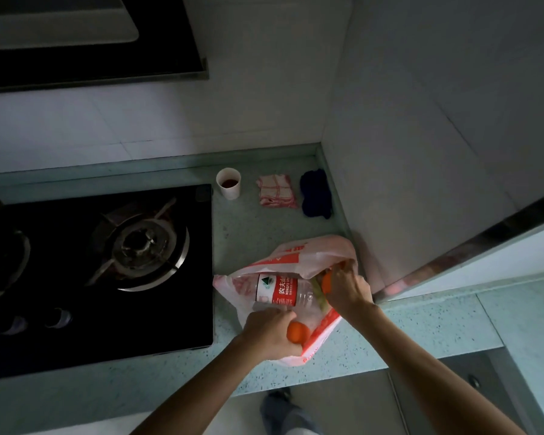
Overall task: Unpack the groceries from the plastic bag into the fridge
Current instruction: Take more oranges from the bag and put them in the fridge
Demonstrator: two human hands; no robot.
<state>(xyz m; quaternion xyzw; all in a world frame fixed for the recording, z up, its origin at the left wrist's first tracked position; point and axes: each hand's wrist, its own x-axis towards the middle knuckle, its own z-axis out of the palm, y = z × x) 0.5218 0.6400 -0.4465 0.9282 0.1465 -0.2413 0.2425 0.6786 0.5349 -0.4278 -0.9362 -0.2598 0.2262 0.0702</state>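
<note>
Two hands work the mouth of a plastic bag (314, 249) lying on the counter (421, 334) just right of the gas hob (107, 271). The left hand (269, 332) curls its fingers on the bag's near edge, with a round orange fruit (297, 331) just beside its palm. The right hand (349, 290), on the side farther from the hob, has its fingers curled against another orange item (326, 283). Whether they pinch that item or only the plastic cannot be told.

A water bottle (280, 290) lies on its side inside the bag, and nothing appears to be out yet. The bag's near edge sits close to the counter's front lip, so a sharp tug could probably roll the loose fruit over it to the floor. The thin plastic might also snag on the bottle. Beyond the hob's far right corner stand a paper cup (229, 183), a checked cloth (277, 191) and a dark blue cloth (316, 194).
</note>
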